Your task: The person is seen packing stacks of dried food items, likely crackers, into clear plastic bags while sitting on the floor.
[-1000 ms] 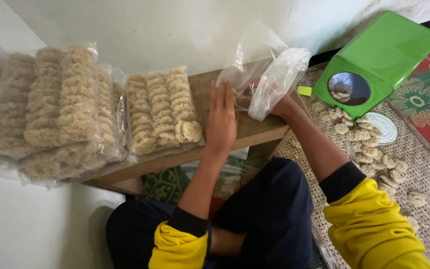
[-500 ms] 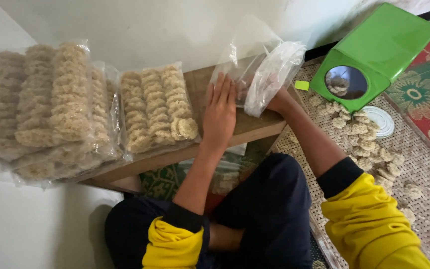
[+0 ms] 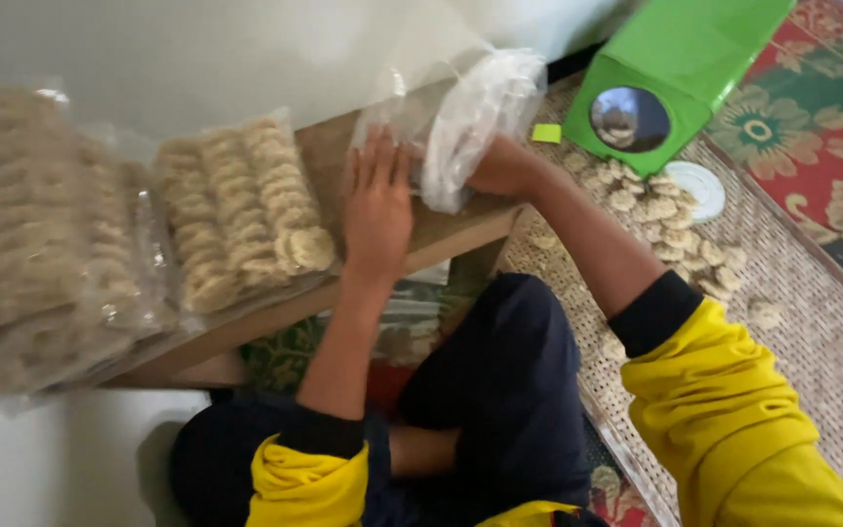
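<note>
My left hand [image 3: 377, 203] lies flat with fingers together on a low wooden table [image 3: 446, 234], pressing the lower edge of a clear plastic bag [image 3: 468, 122]. My right hand [image 3: 501, 168] is tucked behind that bag and grips it from the right side; its fingers are mostly hidden by the plastic. The bag stands up off the table. Just left of my left hand lies a sealed clear pack of round pale crackers [image 3: 246, 210] in rows.
More packed cracker bags [image 3: 41, 244] are stacked at the table's left. Loose crackers [image 3: 665, 220] lie on a woven mat [image 3: 812, 332] at right, beside a green device with a round window [image 3: 656, 93] and a white lid [image 3: 700, 190]. A patterned red rug [image 3: 831, 146] lies beyond.
The view has swung right and blurred, so everything sits further left in frame. Both hands stay at the plastic bag, the left still flat on the table.
</note>
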